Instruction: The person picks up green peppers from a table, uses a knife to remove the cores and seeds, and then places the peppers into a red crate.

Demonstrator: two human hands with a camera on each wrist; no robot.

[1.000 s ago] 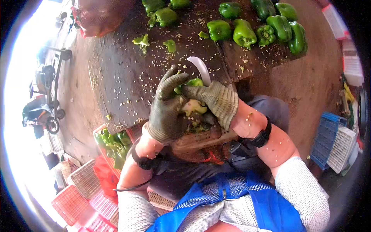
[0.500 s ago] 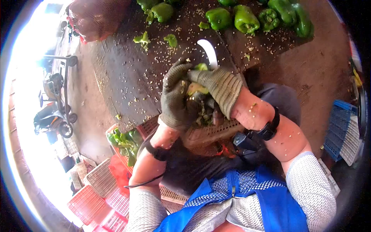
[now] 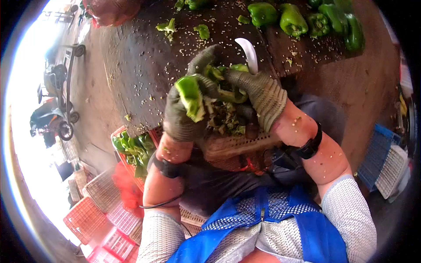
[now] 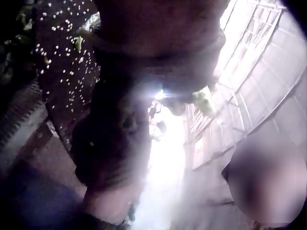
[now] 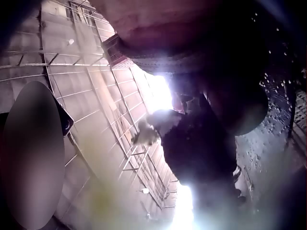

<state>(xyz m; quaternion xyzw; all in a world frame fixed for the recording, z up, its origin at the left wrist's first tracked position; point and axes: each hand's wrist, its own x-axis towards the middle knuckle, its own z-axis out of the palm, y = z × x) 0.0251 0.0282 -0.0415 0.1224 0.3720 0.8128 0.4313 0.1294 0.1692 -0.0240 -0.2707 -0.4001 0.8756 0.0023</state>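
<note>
My gloved left hand (image 3: pixel 180 116) grips a cut green pepper piece (image 3: pixel 190 97), its pale edge turned toward me. Beside it, my gloved right hand (image 3: pixel 265 98) holds a knife, whose curved white blade (image 3: pixel 248 53) points up and away past the thumb. More green pepper (image 3: pixel 234 94) shows under the right thumb, between the two hands. Beneath them, a tan crate (image 3: pixel 232 147) with dark green scraps sits close to my lap. Both wrist views are dark and glaring; a pale green bit (image 4: pixel 204 99) sticks out beside the hand in the left one.
Several whole green peppers (image 3: pixel 293 21) stand at the table's far right. Seeds and pepper scraps (image 3: pixel 201 31) litter the dark table (image 3: pixel 140 65). A red net bag (image 3: pixel 112 11) lies far left. Lower left, an orange crate (image 3: pixel 117 151) holds cut peppers; blue and white crates (image 3: pixel 377 153) stand right.
The pepper between my hands has come apart, and a cut piece now shows in my left hand. My hands have drawn apart a little, uncovering the scraps below. The knife stays in the right hand.
</note>
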